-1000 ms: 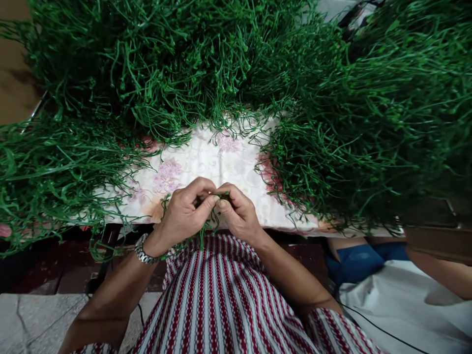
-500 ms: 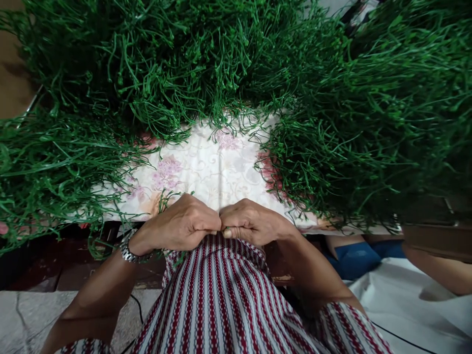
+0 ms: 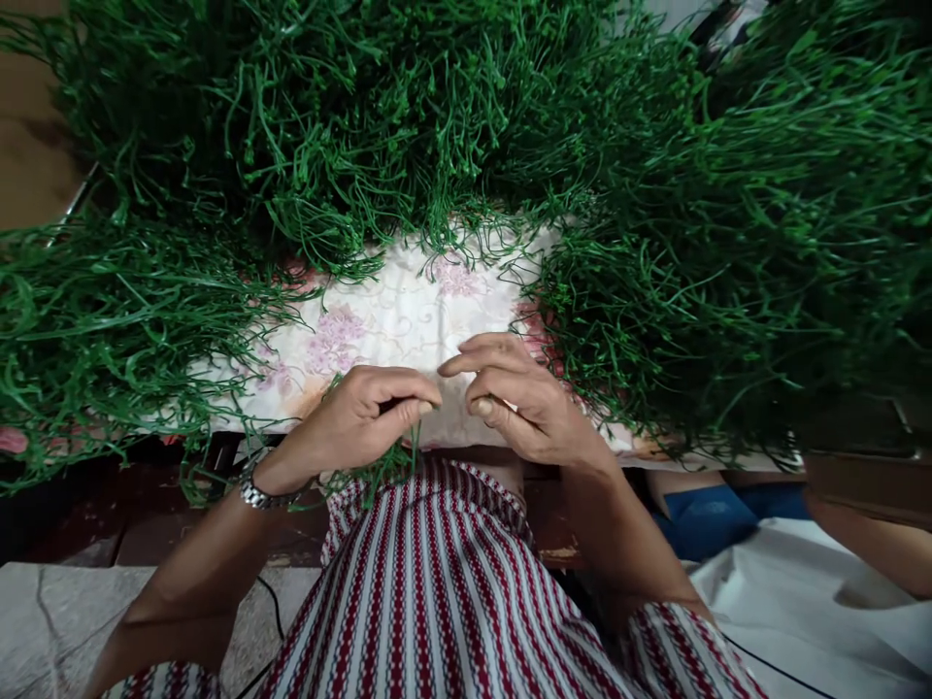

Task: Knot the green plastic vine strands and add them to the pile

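Note:
My left hand (image 3: 364, 413) is closed, thumb pressed against the forefinger. Thin green plant stems (image 3: 389, 464) hang beneath its palm, and a strand drops from near the thumb tip. A metal-banded watch (image 3: 262, 483) circles that wrist. A short gap to the right, my right hand (image 3: 524, 398) has its fingers apart, the forefinger stretched toward my left hand, with nothing visible between them. Both hands are over the near edge of a flowered cloth (image 3: 408, 320). Whether the stems are real or plastic I cannot tell.
Heaps of similar green stems lie on the left (image 3: 131, 330), along the back (image 3: 349, 126) and on the right (image 3: 699, 301). Below the table edge at right are another person's blue-clothed leg (image 3: 710, 519) and a white cloth (image 3: 815, 592). A dark cable (image 3: 273, 607) runs at lower left.
My hands were pressed together at the table edge. Now they are apart and slightly farther forward; the right hand has opened, and stems show more plainly under the left.

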A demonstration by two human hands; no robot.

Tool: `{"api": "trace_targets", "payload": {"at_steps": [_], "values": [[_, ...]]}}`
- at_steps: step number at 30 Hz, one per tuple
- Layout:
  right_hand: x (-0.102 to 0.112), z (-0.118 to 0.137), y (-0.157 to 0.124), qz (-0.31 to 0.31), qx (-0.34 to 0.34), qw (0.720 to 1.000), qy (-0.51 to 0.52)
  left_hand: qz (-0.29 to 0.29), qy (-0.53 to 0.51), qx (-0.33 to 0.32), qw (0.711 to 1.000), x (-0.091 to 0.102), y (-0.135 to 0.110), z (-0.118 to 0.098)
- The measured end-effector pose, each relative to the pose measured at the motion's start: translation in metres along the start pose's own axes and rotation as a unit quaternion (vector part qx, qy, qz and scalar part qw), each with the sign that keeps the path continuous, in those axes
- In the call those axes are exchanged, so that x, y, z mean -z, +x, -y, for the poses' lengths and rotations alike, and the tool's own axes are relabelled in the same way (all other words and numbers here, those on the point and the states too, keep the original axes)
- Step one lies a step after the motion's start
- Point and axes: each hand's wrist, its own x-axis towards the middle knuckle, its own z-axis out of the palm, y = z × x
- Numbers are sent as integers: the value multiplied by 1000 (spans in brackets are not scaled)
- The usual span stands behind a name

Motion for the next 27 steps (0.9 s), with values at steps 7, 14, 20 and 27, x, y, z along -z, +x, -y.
{"api": "trace_targets", "payload": {"at_steps": [7, 14, 20, 27], "values": [[-44, -1, 3, -138, -147, 974, 108, -97, -92, 59, 989, -9, 2, 3], [-52, 1, 3, -122, -112, 986, 25, -135, -70, 88, 985, -14, -4, 5], [-45, -5, 2, -67, -42, 996, -46, -101, -42, 95, 989, -12, -5, 4], [-50, -8, 4, -81, 5, 992, -100, -109, -83, 120, 983, -10, -2, 2]]}}
